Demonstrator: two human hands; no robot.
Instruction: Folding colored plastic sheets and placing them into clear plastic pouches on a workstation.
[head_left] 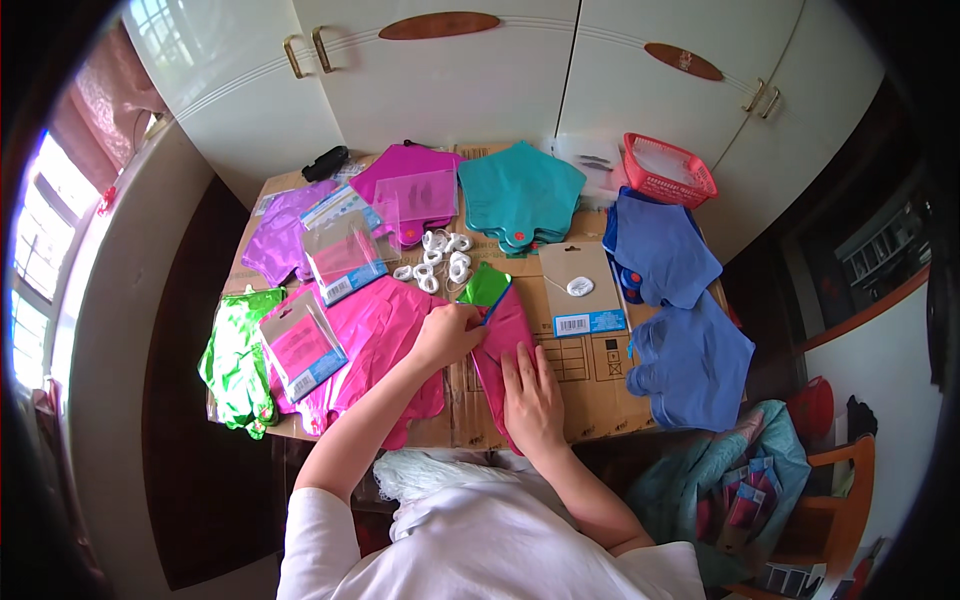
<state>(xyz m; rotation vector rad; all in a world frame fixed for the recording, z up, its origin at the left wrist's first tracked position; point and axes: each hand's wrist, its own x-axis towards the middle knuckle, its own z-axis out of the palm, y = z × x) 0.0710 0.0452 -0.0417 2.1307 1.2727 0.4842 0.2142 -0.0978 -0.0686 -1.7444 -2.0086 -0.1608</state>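
Note:
A narrow folded bundle of flat foil balloons [508, 325], pink with a green end, lies on the cardboard in front of me. My left hand [450, 335] pinches its upper left edge, fingers closed. With fingers stretched out, my right hand [533, 398] rests flat on the bundle's lower right side. Just beyond are several small white coils of ribbon [435, 258]. To the right of the bundle lies a clear packet [582, 285] with a white coil and a blue label. A stack of shiny pink foil balloons [385, 320] spreads out left of my left hand.
Around the cardboard tabletop [455, 425] lie green [240, 350], purple [285, 235], magenta [400, 170], teal [522, 190] and blue [665, 250] foil stacks. Clear packets [303, 345] overlap the pink. A red basket [670, 170] stands far right; a bag [740, 490] of packets hangs near a wooden chair.

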